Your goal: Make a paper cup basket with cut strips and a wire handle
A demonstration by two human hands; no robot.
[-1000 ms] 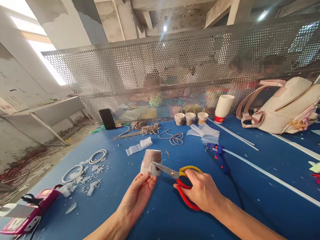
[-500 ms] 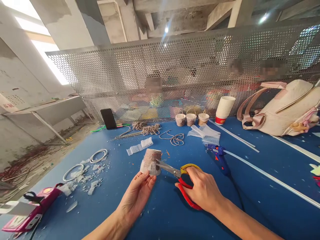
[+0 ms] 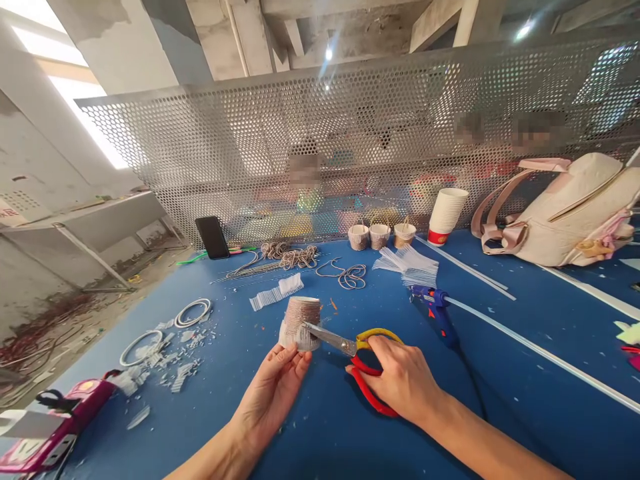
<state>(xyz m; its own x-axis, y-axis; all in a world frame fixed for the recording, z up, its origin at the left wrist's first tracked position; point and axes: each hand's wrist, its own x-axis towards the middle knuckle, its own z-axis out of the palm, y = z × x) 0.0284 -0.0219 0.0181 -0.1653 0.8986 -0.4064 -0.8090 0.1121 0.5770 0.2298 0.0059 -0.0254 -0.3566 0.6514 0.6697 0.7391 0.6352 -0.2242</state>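
Note:
My left hand [image 3: 277,380] grips a small paper cup [image 3: 304,312] by its lower end. Brown cord winds around the cup, and a whitish ribbed strip [image 3: 306,340] wraps its lower part. My right hand [image 3: 400,373] is closed on the handles of scissors [image 3: 345,345] with red and yellow grips. The blades point left, and their tips lie against the cup's side at the strip. Whether the tips are under the strip I cannot tell.
On the blue table [image 3: 320,433] stand three small cord-wrapped baskets [image 3: 379,237], stacked paper cups [image 3: 447,217] and a phone [image 3: 212,238]. A glue gun [image 3: 437,310] lies right. Cord [image 3: 297,257], white rings [image 3: 193,312], scraps, a power strip [image 3: 65,427] and a backpack [image 3: 575,220] surround the hands.
The scissors have moved slightly left, their tips now farther across the cup's side. My left hand keeps its hold on the cup. The whole view has shifted a little.

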